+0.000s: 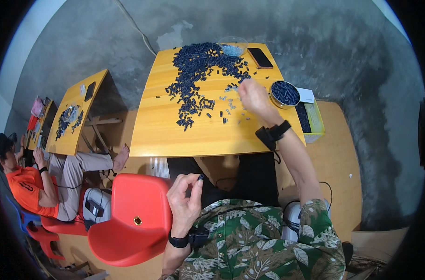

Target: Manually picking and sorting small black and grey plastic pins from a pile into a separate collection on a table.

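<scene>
My left hand [185,200] is held close to my body, below the table edge, pinching a small dark blue part [201,177] between thumb and fingers. My right hand [253,98] reaches over the yellow wooden table [156,130], its fingers down among several small grey metal pieces [229,106]. A big scatter of dark blue parts [196,74] covers the far middle of the table. Just right of my right hand stands a round metal tin [284,94] filled with dark parts.
A clear plastic bowl [232,46] and a black phone [260,58] lie at the table's far edge. A yellow box [310,119] sits at the right edge. A red plastic chair [128,219] stands to my left. Another person [30,182] sits at a second yellow table [74,116] further left.
</scene>
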### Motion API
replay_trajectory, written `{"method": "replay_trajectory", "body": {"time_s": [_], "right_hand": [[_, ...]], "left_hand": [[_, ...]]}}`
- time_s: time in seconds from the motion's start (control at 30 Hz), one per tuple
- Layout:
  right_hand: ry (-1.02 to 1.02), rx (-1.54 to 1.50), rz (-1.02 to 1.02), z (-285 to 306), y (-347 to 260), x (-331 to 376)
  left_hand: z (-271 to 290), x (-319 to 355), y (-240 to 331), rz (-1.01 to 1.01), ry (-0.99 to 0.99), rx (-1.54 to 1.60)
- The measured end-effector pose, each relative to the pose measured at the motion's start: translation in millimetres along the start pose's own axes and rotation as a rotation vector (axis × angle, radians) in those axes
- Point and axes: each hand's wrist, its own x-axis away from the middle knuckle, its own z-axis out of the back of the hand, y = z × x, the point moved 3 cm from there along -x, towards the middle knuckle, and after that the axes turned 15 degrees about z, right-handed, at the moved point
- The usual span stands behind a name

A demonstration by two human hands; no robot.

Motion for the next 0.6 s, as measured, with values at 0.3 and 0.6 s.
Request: {"method": "replay_trajectory", "body": {"time_s": [0.3,0.6], "right_hand": [[0.144,-0.255,0.171,22,-2,37],[0.242,-0.370,0.068,7,17,51]], "left_hand": [[-6,4,10,0.046,-0.047,0.035],[-5,1,7,0.056,-0.032,0.049]]}}
